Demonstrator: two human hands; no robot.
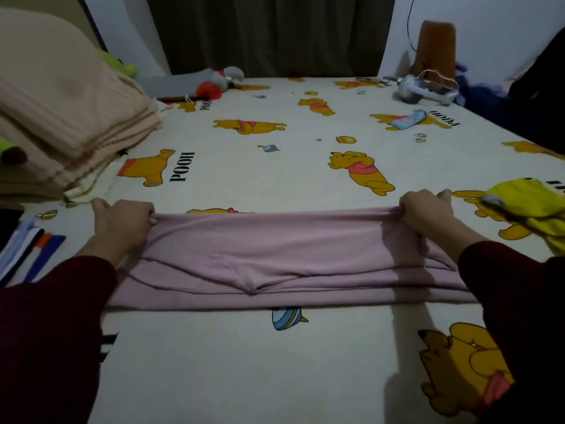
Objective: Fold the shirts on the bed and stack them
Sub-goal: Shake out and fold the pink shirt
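Head view, wide bed in cream cartoon-bear sheet [244,362], pink knit shirt [275,258] lying partly folded across its near middle, folded beige ribbed blanket [61,117] far left, crumpled yellow shirt [526,209] at right edge, left hand [122,221] and right hand [428,215] each gripping a far corner of the pink shirt

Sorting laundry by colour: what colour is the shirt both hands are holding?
Dusty pink, plain, with no print: the shirt shows best in the head view.
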